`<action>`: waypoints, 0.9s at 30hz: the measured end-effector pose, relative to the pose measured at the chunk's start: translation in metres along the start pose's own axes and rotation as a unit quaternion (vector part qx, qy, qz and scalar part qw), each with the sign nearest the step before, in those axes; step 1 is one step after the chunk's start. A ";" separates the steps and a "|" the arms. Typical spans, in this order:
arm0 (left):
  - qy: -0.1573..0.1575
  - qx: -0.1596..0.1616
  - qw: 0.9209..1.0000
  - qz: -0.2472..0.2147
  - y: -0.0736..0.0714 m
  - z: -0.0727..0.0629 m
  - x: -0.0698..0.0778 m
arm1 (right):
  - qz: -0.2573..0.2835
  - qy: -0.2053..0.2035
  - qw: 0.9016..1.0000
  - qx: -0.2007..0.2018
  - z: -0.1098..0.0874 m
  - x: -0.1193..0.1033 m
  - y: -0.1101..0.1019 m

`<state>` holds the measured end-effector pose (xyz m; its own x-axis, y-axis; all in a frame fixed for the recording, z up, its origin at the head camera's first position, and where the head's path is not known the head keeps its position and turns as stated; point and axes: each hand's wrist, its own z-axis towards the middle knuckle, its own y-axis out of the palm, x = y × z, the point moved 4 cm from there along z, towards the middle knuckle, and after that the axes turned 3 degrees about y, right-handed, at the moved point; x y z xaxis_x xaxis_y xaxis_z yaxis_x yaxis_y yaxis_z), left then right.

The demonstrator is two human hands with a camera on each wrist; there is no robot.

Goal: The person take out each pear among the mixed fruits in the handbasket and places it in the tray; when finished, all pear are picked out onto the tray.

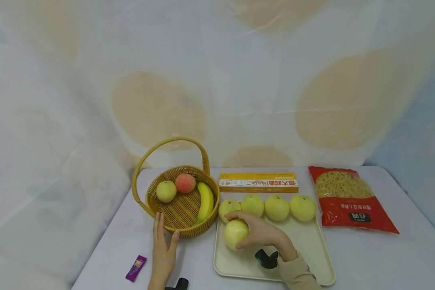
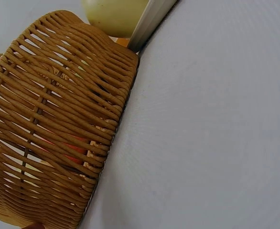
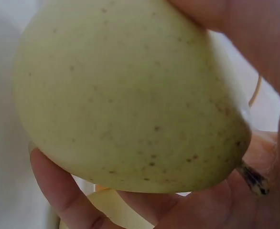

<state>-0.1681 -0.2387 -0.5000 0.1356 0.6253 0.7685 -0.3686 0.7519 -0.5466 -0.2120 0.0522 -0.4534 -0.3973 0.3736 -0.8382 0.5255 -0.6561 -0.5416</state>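
My right hand (image 1: 261,231) grips a round, pale yellow-green pear (image 1: 235,235) above the left part of a cream tray (image 1: 275,274). The right wrist view shows the speckled pear (image 3: 130,95) close up, its dark stem toward the palm, thumb and fingers around it. Several similar pears (image 1: 276,208) stand in a row along the tray's far side. My left hand (image 1: 164,253) has its fingers extended at the near rim of a wicker basket (image 1: 188,232); whether they touch it I cannot tell. Inside the basket lie a yellow-green fruit (image 1: 166,191), a peach (image 1: 185,183) and a banana (image 1: 205,203).
Behind the tray lies an orange and white pasta box (image 1: 259,183). A red bag of pasta (image 1: 351,201) is to the tray's right. A small purple packet (image 1: 135,268) lies left of my left hand. The basket's tall handle (image 1: 179,139) arches above its rim.
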 end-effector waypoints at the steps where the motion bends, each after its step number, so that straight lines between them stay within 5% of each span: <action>1: 0.001 0.001 1.000 0.000 0.000 0.000 0.000 | 0.001 -0.001 1.000 0.000 0.000 0.000 0.000; 11: -0.002 -0.003 1.000 -0.003 -0.001 0.000 -0.001 | 0.015 0.007 1.000 -0.010 -0.001 -0.005 -0.003; 27: 0.005 0.008 1.000 -0.009 -0.001 -0.001 0.002 | -0.001 0.003 0.999 0.051 0.005 -0.007 0.000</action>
<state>-0.1662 -0.2380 -0.4977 0.1516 0.6140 0.7746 -0.3807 0.7595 -0.5275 -0.2126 0.0460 -0.4471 -0.3929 0.3790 -0.8378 0.4453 -0.7188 -0.5339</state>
